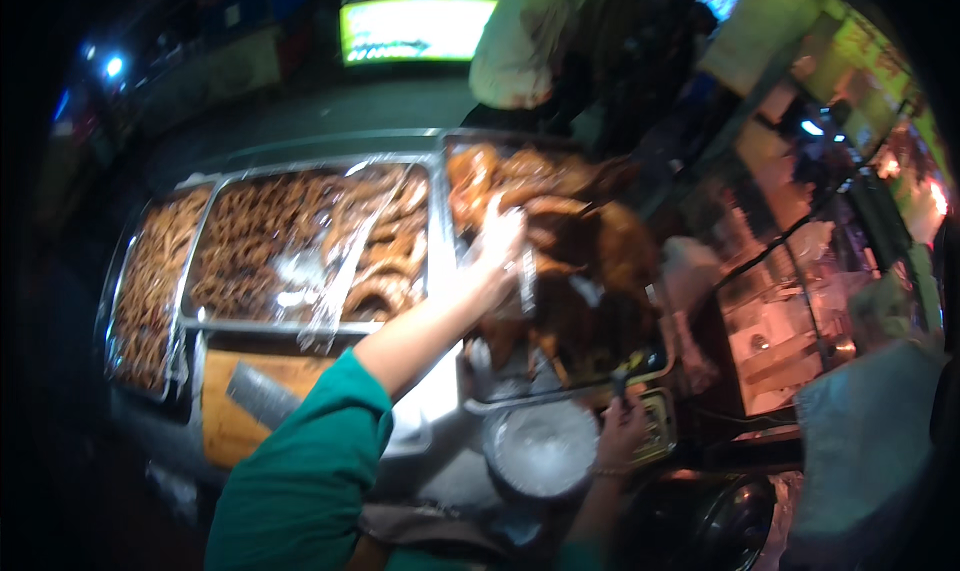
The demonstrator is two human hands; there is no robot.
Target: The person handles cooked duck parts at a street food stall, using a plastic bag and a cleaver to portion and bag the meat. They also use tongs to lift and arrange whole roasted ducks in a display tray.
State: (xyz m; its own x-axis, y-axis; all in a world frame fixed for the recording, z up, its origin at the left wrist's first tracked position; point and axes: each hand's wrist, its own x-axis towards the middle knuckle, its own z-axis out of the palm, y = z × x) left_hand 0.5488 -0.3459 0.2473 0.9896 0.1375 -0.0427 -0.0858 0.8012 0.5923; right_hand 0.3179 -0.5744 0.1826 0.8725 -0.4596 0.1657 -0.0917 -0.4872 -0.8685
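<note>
My left hand (501,241) reaches over a metal tray (452,271) of glossy brown cooked meat (559,214). Its fingertips are at the meat near the tray's left side; blur hides whether they grip a piece. Something clear, like thin plastic (528,282), shows beside the wrist. Lower right, my right hand (624,430) is closed around a dark handle (619,387), whose tool I cannot make out. Between that hand and my left forearm lies a round pale metal bowl or lid (543,448).
Left are trays of small brown pieces (255,248) and curled pieces (390,248), partly under clear film (360,256). A cleaver-like blade (262,394) rests on a wooden board (225,436). A person in a pale top (521,42) stands beyond; a lit sign (416,30) glows behind.
</note>
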